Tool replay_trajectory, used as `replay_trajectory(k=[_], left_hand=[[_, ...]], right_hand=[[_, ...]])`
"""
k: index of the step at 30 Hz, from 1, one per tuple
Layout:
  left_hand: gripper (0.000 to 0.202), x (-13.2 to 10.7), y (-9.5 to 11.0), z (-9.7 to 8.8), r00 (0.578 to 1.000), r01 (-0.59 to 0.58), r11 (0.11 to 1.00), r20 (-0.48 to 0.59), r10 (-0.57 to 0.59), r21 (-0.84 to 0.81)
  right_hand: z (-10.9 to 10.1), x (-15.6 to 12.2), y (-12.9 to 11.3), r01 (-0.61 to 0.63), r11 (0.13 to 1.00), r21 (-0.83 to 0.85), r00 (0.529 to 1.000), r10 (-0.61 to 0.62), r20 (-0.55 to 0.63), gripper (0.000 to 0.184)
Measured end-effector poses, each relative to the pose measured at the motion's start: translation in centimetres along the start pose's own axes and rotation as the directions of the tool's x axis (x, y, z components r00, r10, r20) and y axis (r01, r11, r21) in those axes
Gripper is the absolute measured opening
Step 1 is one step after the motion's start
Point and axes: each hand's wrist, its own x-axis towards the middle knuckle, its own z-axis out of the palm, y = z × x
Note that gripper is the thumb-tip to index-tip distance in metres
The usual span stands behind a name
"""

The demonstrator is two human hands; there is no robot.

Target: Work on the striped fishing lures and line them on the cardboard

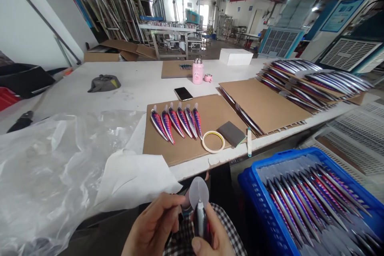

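Note:
Low in the head view, my left hand [153, 226] and my right hand [210, 236] together pinch a dark metallic fishing lure [200, 220] held upright. A translucent round lip [198, 193] sticks up from its end, and my fingers hide most of the body. Beyond my hands, several striped pink-and-blue lures [175, 122] lie side by side on a brown cardboard sheet [222, 108]. A blue plastic crate [271, 196] packed with similar lures stands to my right, apart from both hands.
A crumpled plastic sheet [51, 168] and white paper [132, 180] cover the near left table edge. A tape roll [213, 142], a sanding sponge [231, 134], a phone [183, 94] and a pink flask [197, 71] lie ahead. Stacked cardboard boards [264, 106] hold more lures at right.

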Motion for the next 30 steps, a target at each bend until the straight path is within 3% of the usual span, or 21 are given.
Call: replay_trajectory(k=[5,9,14,20,25,30], left_hand=[[0.014,0.4,0.9,0.5,0.997,0.04,0.997,0.072,-0.035,-0.066],[0.012,0.5,0.8,0.8,0.999,0.013,0.997,0.043,-0.009,-0.082],[0.006,-0.1,0.3,0.9,0.998,0.036,0.998,-0.047,-0.034,0.048],[0.013,0.1,0.5,1.0,0.999,0.038,0.98,0.022,-0.043,0.196],[0.013,0.0,0.6,1.0,0.994,0.086,0.979,0.049,-0.096,0.187],[0.011,-0.2,0.3,0.7,0.995,0.087,0.972,0.033,-0.097,0.22]], right_hand=[[0.1,0.2,0.3,0.08,0.997,-0.008,0.996,-0.079,0.04,0.082],[-0.2,0.0,1.0,0.09,0.996,-0.02,0.995,-0.089,0.044,0.081],[-0.9,-0.4,1.8,0.084,0.992,-0.091,0.996,-0.085,-0.004,0.073],[-1.7,-0.3,1.3,0.114,0.97,-0.216,0.993,-0.111,0.028,0.066],[-2.4,-0.4,1.5,0.125,0.92,-0.372,0.991,-0.13,0.011,0.069],[-2.5,-0.3,1.5,0.198,0.802,-0.563,0.978,-0.203,0.054,0.07]])
